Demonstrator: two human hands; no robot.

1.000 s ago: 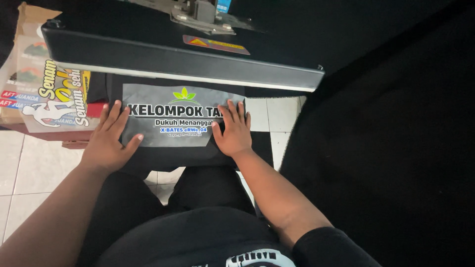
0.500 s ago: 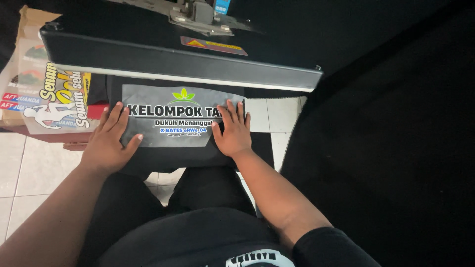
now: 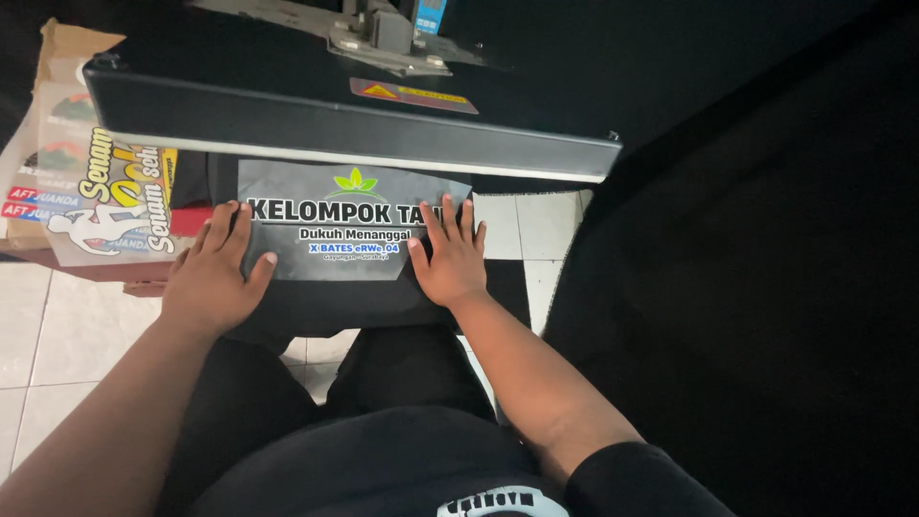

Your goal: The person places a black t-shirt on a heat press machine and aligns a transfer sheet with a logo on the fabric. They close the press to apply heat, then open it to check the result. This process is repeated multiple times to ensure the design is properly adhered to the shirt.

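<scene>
Where fingers (image 3: 228,230) spread, transfer sheet (image 3: 335,230) beneath (flat)

Black short-sleeved shirt with white print, bare forearms.

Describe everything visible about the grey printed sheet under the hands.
The grey printed sheet is a thin, slightly glossy film, roughly rectangular, bearing a green leaf emblem above white and blue lettering. It lies flat on black fabric spread over the lower bed of a press, beneath the raised black upper plate. The left hand presses its left edge, the right hand its right part, both palm down, fingers spread.
</scene>
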